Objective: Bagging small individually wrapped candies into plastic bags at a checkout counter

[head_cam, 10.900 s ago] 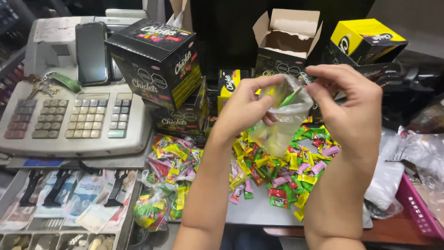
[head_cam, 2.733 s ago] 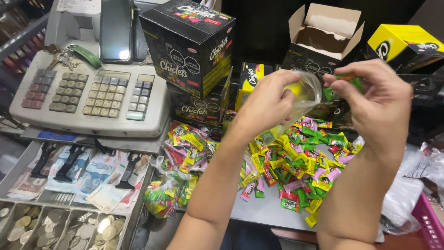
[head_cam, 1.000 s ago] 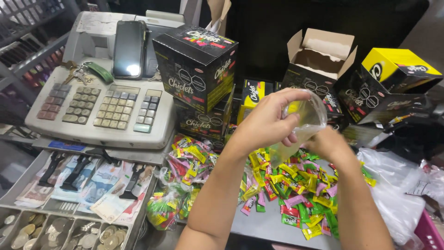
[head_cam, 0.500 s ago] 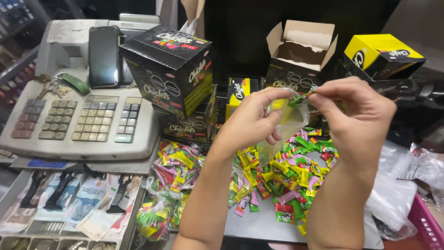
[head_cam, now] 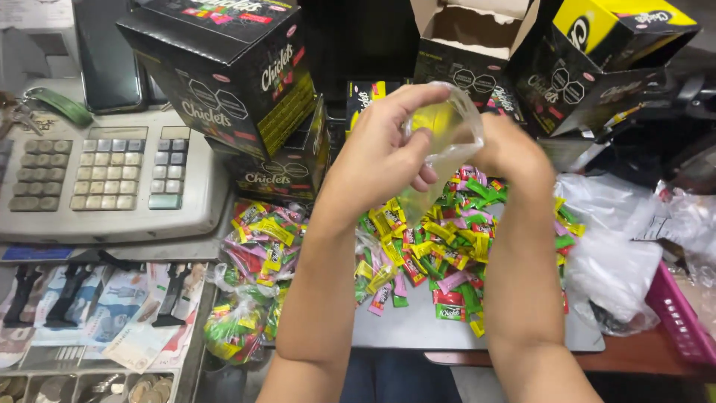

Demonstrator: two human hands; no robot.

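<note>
- Left hand [head_cam: 384, 153] pinching the rim of a small clear bag [head_cam: 440, 145], grip closed on it; right hand [head_cam: 511, 149] closed on the far side.
- Held above the grey bench [head_cam: 418, 328], over loose sweets [head_cam: 447, 246]; cash register [head_cam: 112, 179] left, black boxes [head_cam: 231, 67] behind.
- Bag hanging roughly upright, mouth up.
</note>
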